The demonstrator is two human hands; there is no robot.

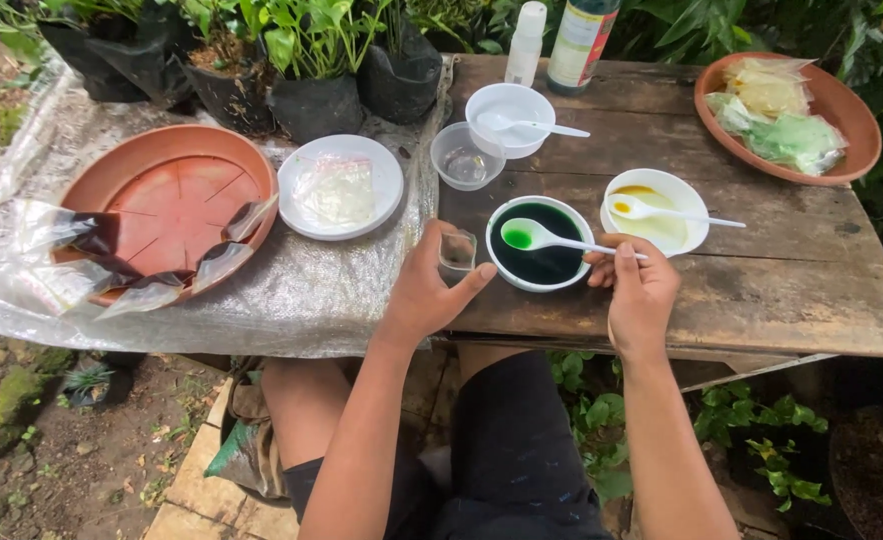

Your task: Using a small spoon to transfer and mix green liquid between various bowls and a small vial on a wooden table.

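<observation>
My left hand (pixel 423 290) holds a small clear plastic bag (pixel 456 252) upright, just left of a white bowl of dark green liquid (pixel 539 243). My right hand (pixel 637 288) grips the handle of a white spoon (pixel 533 236) whose bowl carries bright green liquid above that bowl. Right of it stands a white bowl of yellow liquid (pixel 655 209) with its own white spoon (pixel 651 210) resting in it.
A terracotta dish (pixel 164 202) rimmed with filled dark bags sits left on a plastic sheet. A white plate (pixel 340 186) holds a clear bag. An empty white bowl (pixel 508 119), clear cup (pixel 466 156), two bottles (pixel 579 42) and a dish of filled bags (pixel 787 115) lie behind.
</observation>
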